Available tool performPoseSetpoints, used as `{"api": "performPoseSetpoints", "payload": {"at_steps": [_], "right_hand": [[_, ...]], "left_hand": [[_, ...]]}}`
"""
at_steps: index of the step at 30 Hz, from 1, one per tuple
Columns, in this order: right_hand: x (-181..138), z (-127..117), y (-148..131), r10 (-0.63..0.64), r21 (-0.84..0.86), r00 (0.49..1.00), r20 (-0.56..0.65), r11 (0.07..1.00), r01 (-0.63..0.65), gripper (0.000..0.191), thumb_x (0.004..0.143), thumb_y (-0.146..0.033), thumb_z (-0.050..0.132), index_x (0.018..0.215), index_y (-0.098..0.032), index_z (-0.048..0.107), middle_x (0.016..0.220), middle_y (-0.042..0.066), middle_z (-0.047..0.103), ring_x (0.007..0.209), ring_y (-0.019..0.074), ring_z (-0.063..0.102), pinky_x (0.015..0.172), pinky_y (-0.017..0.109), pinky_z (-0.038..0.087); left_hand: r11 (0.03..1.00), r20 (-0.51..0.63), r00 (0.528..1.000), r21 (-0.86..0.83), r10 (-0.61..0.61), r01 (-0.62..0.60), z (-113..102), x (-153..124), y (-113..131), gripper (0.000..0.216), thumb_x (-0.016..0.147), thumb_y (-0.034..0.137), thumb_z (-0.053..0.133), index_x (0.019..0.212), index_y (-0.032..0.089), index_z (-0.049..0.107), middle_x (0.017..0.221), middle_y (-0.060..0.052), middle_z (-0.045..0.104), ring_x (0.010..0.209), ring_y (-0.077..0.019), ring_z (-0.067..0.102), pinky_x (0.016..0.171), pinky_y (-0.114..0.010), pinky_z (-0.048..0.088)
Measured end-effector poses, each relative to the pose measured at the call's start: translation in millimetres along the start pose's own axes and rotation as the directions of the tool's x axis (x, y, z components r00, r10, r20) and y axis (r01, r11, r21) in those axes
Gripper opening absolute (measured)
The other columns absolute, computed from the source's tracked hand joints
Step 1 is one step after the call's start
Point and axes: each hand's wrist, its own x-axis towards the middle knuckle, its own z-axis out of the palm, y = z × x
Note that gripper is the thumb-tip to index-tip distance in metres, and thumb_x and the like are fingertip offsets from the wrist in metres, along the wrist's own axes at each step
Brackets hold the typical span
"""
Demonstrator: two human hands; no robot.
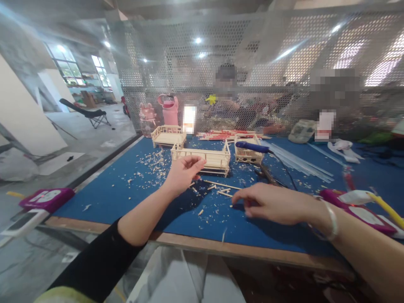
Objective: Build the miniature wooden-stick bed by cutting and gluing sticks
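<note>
My left hand [185, 172] is raised over the blue table, thumb and fingertips pinched together; whatever is between them is too small or hidden to make out. Just behind it stands a miniature bed-like frame [216, 159] of thin pale wooden sticks, with railings and corner posts. Low over the tabletop, my right hand [268, 203] has its fingers curved down and apart, with nothing visible in them. Its index fingertip is close to some short wooden sticks [224, 193]. A longer thin stick [222, 184] lies between the two hands.
Two more stick frames, one left [168, 136] and one right [249, 151], stand behind. A blue-handled corded tool [252, 147] lies near long translucent sticks [299, 162]. Red-and-pale sticks [233, 135] sit by the perforated screen [183, 63]. Wood scraps litter the blue surface [110, 189]. People sit beyond.
</note>
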Motion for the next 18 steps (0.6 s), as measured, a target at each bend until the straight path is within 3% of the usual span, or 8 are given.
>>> {"api": "performPoseSetpoints", "payload": {"at_steps": [2,4,8,12,18], "right_hand": [[-21,2,9,0.078,-0.045,0.992,-0.099,0.996,-0.083,0.024,0.072,-0.022,0.055,0.094,-0.024,0.063,0.061,-0.002,0.062,0.052,0.0138,0.055,0.049,0.023,0.038],[-36,4,24,0.166,-0.123,0.959,-0.229,0.972,-0.198,0.014,0.077,-0.029,0.049,0.078,-0.024,0.062,0.061,0.000,0.063,0.054,0.0165,0.057,0.052,0.026,0.040],[-43,10,58,0.333,-0.233,0.828,-0.452,0.852,-0.470,0.012,0.074,-0.029,0.050,0.074,-0.021,0.058,0.072,0.009,0.068,0.064,0.0249,0.063,0.057,0.033,0.043],[-37,14,71,0.410,-0.182,0.795,-0.447,0.829,-0.529,0.015,0.071,-0.028,0.052,0.083,-0.019,0.056,0.071,0.010,0.068,0.065,0.0269,0.064,0.056,0.033,0.043],[-41,3,59,0.535,0.102,0.753,-0.383,0.835,-0.541,0.023,0.068,-0.027,0.054,0.090,-0.022,0.054,0.052,0.003,0.063,0.043,0.0199,0.057,0.042,0.030,0.037]], "left_hand": [[0.997,0.039,0.999,0.074,0.023,-0.026,-2,1,-4,0.021,0.071,0.034,0.062,0.080,0.014,0.060,0.068,0.001,0.057,0.056,-0.0070,0.048,0.046,-0.017,0.043],[0.989,0.087,0.996,0.140,0.035,-0.047,-1,0,-8,0.022,0.073,0.036,0.060,0.081,0.015,0.059,0.066,0.001,0.057,0.053,-0.0067,0.046,0.043,-0.017,0.040],[0.975,0.206,0.978,0.214,0.012,-0.057,2,-2,-14,0.022,0.077,0.037,0.054,0.078,0.016,0.055,0.062,0.002,0.056,0.052,-0.0072,0.046,0.042,-0.016,0.038],[0.958,0.259,0.966,0.277,-0.003,-0.071,2,-2,-19,0.021,0.077,0.037,0.053,0.076,0.016,0.054,0.061,0.002,0.056,0.049,-0.0073,0.044,0.043,-0.018,0.038],[0.973,0.284,0.957,0.229,-0.065,-0.002,4,-5,-15,0.017,0.075,0.033,0.054,0.079,0.016,0.053,0.067,0.000,0.059,0.054,-0.0085,0.048,0.042,-0.018,0.039]]}}
